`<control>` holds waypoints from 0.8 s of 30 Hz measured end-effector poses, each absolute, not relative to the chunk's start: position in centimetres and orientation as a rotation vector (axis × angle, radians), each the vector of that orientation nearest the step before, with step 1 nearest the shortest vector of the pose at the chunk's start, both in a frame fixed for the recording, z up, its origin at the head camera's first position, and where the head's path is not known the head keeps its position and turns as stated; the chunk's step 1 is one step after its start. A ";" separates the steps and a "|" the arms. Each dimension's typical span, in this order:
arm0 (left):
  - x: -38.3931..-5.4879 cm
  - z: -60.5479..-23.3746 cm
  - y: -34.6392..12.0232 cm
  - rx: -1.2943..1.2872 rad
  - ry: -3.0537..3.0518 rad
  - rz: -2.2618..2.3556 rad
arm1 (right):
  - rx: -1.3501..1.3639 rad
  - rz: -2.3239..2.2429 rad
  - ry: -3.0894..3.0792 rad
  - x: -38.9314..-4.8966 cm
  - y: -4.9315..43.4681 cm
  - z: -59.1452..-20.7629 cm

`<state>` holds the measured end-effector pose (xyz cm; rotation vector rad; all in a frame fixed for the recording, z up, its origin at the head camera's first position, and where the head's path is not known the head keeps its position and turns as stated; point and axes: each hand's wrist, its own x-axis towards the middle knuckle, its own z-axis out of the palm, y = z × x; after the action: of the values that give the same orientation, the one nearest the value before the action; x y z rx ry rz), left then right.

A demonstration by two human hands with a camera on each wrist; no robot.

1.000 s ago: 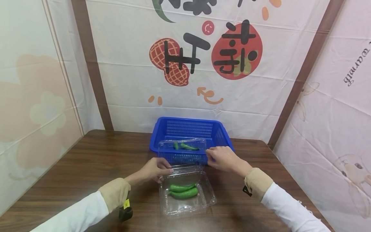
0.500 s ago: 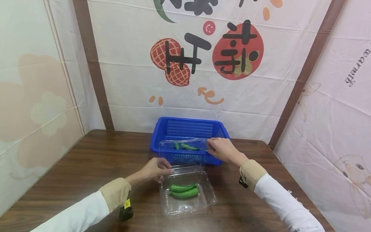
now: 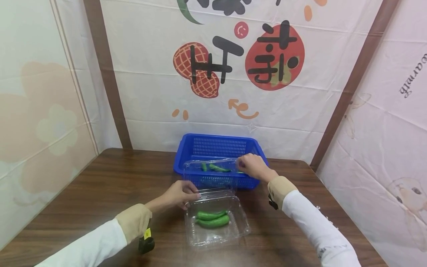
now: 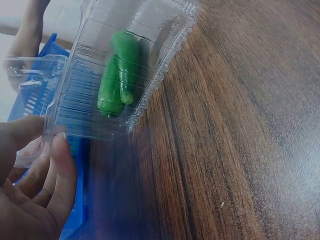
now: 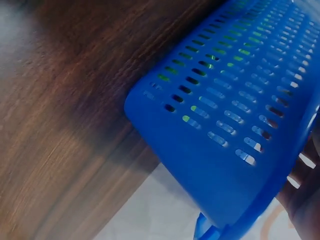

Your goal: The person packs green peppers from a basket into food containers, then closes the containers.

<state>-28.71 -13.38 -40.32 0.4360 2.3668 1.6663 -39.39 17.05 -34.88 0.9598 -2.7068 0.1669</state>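
Note:
My left hand (image 3: 178,193) pinches the hinge edge of a clear plastic clamshell box (image 3: 203,240), thumb on one side and fingers on the other. Two green peppers (image 3: 213,222) lie side by side in its base; the left wrist view shows these peppers (image 4: 120,67) through the clear wall. The raised lid (image 3: 191,163) overlaps the front of a blue basket (image 3: 179,157). Over the basket's right front part, my right hand (image 3: 255,167) reaches down past the rim. Its fingertips are hidden, so I cannot tell whether they hold anything.
More green peppers (image 3: 218,168) lie inside the basket, seen through the lid; bits of green show through the slots in the right wrist view. Brown wooden table (image 3: 140,178) surrounds box and basket. A printed cloth (image 3: 150,92) hangs behind the table.
My right hand has moved left and away from me, from beside the lid's right edge to over the basket. The left hand and the box have stayed in place.

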 end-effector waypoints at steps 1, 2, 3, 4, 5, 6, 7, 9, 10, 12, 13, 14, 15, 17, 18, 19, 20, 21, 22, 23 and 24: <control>-28.7 -40.3 -13.4 0.438 2.365 1.669 | 0.957 0.177 -2.735 -39.6 17.0 -34.8; -28.8 -40.3 -13.4 0.438 2.366 1.669 | 0.954 0.190 -2.763 -39.8 16.9 -34.8; -28.8 -40.3 -13.4 0.438 2.365 1.669 | 0.954 0.199 -2.784 -40.1 16.9 -34.8; -28.8 -40.3 -13.4 0.436 2.366 1.668 | 0.958 0.213 -2.805 -40.3 16.7 -34.8; -28.9 -40.3 -13.4 0.432 2.366 1.669 | 0.953 0.227 -2.827 -40.5 16.6 -34.7; -28.9 -40.3 -13.4 0.431 2.365 1.669 | 0.945 0.235 -2.850 -40.7 16.5 -34.7; -28.9 -40.4 -13.4 0.431 2.365 1.668 | 0.932 0.243 -2.874 -40.8 16.4 -34.7; -29.0 -40.4 -13.3 0.433 2.365 1.663 | 0.902 0.256 -2.923 -41.2 16.2 -34.7; -29.0 -40.4 -13.3 0.434 2.364 1.662 | 0.887 0.263 -2.956 -41.3 16.1 -34.7; -29.0 -40.4 -13.4 0.433 2.364 1.662 | 0.870 0.275 -3.018 -41.6 15.9 -34.8; -29.0 -40.4 -13.4 0.434 2.366 1.662 | 0.874 0.287 -3.044 -41.7 15.9 -34.8; -28.9 -40.3 -13.4 0.437 2.370 1.661 | 0.889 0.299 -3.062 -41.8 15.9 -34.8; -28.9 -40.3 -13.4 0.436 2.374 1.657 | 0.913 0.316 -3.078 -41.9 15.9 -34.8; -29.0 -40.2 -13.4 0.433 2.380 1.654 | 0.967 0.356 -3.107 -42.0 16.1 -34.9; -29.0 -40.2 -13.4 0.431 2.386 1.650 | 0.989 0.380 -3.126 -42.1 16.2 -34.8; -29.0 -40.2 -13.3 0.433 2.389 1.648 | 0.992 0.411 -3.158 -42.1 16.4 -34.9; -29.0 -40.2 -13.3 0.432 2.393 1.644 | 0.988 0.442 -3.193 -42.1 16.6 -34.9; -29.0 -40.3 -13.3 0.431 2.392 1.643 | 0.984 0.467 -3.228 -42.2 16.7 -34.9; -29.0 -40.3 -13.3 0.430 2.391 1.643 | 0.971 0.493 -3.265 -42.2 16.8 -35.0; -29.0 -40.3 -13.3 0.430 2.389 1.643 | 0.952 0.510 -3.301 -42.3 16.9 -35.0; -29.0 -40.3 -13.3 0.434 2.387 1.643 | 0.946 0.519 -3.326 -42.3 17.0 -35.1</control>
<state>-28.98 -13.32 -40.33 0.4337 2.3872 1.6434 -42.32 17.03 -35.06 0.9456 -3.3258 0.5190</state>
